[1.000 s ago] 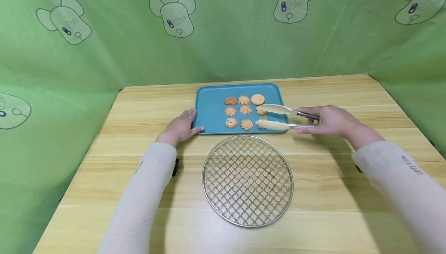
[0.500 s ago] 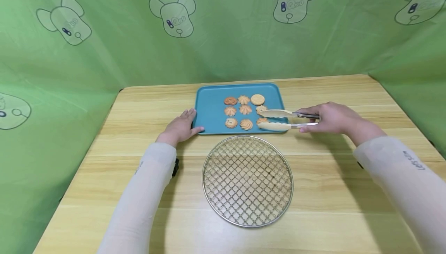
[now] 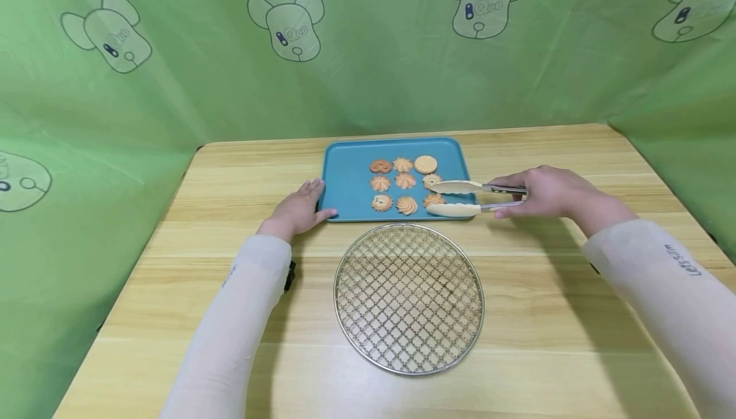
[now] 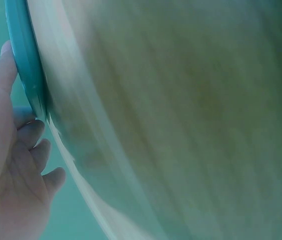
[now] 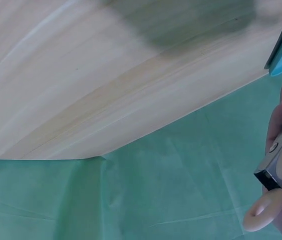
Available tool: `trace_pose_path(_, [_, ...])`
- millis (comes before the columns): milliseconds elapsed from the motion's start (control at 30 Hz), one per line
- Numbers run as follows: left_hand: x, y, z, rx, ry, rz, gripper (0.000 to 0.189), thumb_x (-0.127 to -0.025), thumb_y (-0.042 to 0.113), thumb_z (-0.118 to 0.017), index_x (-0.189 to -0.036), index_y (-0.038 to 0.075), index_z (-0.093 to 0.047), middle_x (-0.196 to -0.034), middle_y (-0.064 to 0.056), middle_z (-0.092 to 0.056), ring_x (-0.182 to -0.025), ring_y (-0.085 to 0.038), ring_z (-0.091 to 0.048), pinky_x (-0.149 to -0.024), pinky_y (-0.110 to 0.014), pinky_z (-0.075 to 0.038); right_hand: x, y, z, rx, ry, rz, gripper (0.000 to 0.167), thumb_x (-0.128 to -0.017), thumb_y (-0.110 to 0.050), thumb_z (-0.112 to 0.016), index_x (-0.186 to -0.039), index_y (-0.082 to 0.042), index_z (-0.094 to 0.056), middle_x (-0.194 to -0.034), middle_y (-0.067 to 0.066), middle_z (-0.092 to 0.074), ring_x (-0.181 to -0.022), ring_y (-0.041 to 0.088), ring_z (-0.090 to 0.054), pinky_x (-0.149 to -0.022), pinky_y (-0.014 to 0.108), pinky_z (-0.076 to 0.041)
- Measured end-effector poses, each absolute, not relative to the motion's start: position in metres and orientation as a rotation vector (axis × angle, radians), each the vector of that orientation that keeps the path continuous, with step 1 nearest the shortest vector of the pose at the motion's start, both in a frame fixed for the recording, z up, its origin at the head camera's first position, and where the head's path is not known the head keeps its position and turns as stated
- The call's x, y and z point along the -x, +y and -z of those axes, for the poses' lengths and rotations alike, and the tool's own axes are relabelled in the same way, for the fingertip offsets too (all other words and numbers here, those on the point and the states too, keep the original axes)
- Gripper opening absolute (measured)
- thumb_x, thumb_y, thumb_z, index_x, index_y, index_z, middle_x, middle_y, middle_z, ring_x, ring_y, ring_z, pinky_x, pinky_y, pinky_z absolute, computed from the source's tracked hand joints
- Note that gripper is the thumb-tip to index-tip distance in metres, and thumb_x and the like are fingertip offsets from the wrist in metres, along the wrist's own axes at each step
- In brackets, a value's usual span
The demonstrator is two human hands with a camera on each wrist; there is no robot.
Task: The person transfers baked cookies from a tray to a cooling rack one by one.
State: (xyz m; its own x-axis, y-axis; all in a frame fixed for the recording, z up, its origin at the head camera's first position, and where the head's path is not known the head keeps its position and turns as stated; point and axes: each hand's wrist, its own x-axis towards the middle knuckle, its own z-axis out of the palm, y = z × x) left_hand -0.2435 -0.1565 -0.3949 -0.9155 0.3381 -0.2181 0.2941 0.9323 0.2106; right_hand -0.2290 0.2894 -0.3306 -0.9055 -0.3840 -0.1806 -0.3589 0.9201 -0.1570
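My right hand grips a pair of tongs with metal handles and cream tips. The tongs' tips are spread over the right side of a blue tray. A flower-shaped cookie at the tray's front right shows between the tips, and the lower tip partly covers it. In the right wrist view the tongs' handle end, with a cream ring, shows. My left hand rests at the tray's front left corner, its thumb along the front rim and its fingers at the left side, touching the edge.
Several other cookies lie in rows on the tray, among them a round cookie and a pretzel-shaped cookie. A round wire rack lies in front of the tray on the wooden table. Green cloth hangs behind.
The tongs have shifted slightly right and toward the tray's front, uncovering more of the right-hand cookies. My left hand, the tray and the rack stay as they were.
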Motion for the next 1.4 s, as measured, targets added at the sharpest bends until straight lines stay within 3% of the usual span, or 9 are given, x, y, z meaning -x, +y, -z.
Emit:
trace_pose_path(333, [0.2454,-0.1566,0.3956,-0.485,2.845,-0.245,0.081,-0.096,0.052,-0.045,-0.151,0.001,-0.013,-0.157,-0.013,-0.010,-0.143,-0.032,-0.009,-0.116,-0.041,-0.011,0.2327,0.2885,0.3300,0.588,2.862,0.155,0.086,-0.072,-0.073,-0.063,-0.136,-0.017,-0.056,-0.076,-0.001,-0.054,-0.072,0.019,-0.050,-0.057,0.035,-0.041])
trace_pose_path(567, [0.2458,-0.1566,0.3956,-0.477,2.840,-0.250,0.082,-0.096,0.053,-0.044,-0.151,0.001,-0.014,-0.157,-0.013,-0.010,-0.143,-0.031,-0.009,-0.116,-0.041,-0.012,0.2340,0.2848,0.3270,0.618,2.851,0.149,0.084,-0.073,-0.073,-0.061,-0.134,-0.016,-0.057,-0.098,0.008,-0.064,-0.079,0.022,-0.055,-0.067,0.046,-0.049])
trace_pose_path(867, [0.2466,-0.1571,0.3980,-0.468,2.834,-0.254,0.082,-0.096,0.054,-0.042,-0.152,0.002,-0.012,-0.158,-0.012,-0.009,-0.143,-0.030,-0.007,-0.116,-0.041,-0.011,0.2313,0.2851,0.3289,0.591,2.854,0.144,0.086,-0.073,-0.075,-0.060,-0.136,-0.018,-0.056,-0.078,0.001,-0.056,-0.071,0.019,-0.050,-0.059,0.037,-0.043])
trace_pose_path(1133, [0.2450,-0.1567,0.3980,-0.455,2.827,-0.243,0.082,-0.096,0.055,-0.042,-0.152,0.003,-0.011,-0.158,-0.012,-0.008,-0.144,-0.029,-0.007,-0.116,-0.039,-0.011,0.2259,0.2864,0.3295,0.590,2.898,0.217,0.082,-0.074,-0.072,-0.063,-0.135,-0.018,-0.057,-0.094,0.006,-0.062,-0.076,0.022,-0.051,-0.066,0.043,-0.047])
trace_pose_path(1233, [0.2447,-0.1567,0.3976,-0.456,2.827,-0.242,0.082,-0.096,0.055,-0.042,-0.152,0.003,-0.011,-0.158,-0.012,-0.008,-0.144,-0.029,-0.006,-0.116,-0.040,-0.011,0.2255,0.2871,0.3306,0.602,2.912,0.250,0.077,-0.075,-0.067,-0.066,-0.135,-0.018,-0.057,-0.093,0.005,-0.062,-0.075,0.021,-0.050,-0.066,0.041,-0.045])
trace_pose_path(1400, [0.2444,-0.1565,0.3964,-0.460,2.830,-0.252,0.082,-0.096,0.054,-0.043,-0.152,0.002,-0.012,-0.158,-0.012,-0.009,-0.143,-0.029,-0.007,-0.116,-0.040,-0.011,0.2242,0.2878,0.3342,0.620,2.910,0.314,0.073,-0.077,-0.062,-0.069,-0.135,-0.018,-0.057,-0.076,-0.001,-0.055,-0.069,0.018,-0.047,-0.061,0.035,-0.040])
